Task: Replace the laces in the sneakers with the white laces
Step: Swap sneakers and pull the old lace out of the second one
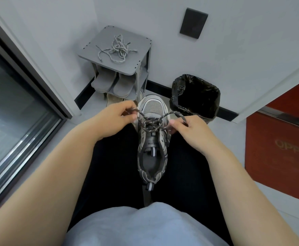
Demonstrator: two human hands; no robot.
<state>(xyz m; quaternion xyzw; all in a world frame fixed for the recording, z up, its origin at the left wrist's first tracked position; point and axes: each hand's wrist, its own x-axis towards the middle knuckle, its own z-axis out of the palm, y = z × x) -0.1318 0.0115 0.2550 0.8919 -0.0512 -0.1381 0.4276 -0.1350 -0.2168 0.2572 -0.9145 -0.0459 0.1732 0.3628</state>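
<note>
Grey shelf stand (92, 52) in the corner: loose tangle of pale laces (117, 48) on top, pair of grey slippers (109, 82) on the shelf below | lap in black trousers (113, 157): one grey sneaker (152, 139), toe pointing away | floor (233, 137): shelf stand, bin with black liner (214, 107), red box (278, 148)

The left hand (116, 118) hides the end of the dark lace (152, 123) inside its fingers. The far-right red box (278, 148) is cut by the edge, and its lettering is blurred.

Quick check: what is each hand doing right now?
Left hand: pinching the dark lace.
Right hand: pinching the dark lace on the other side.
</note>
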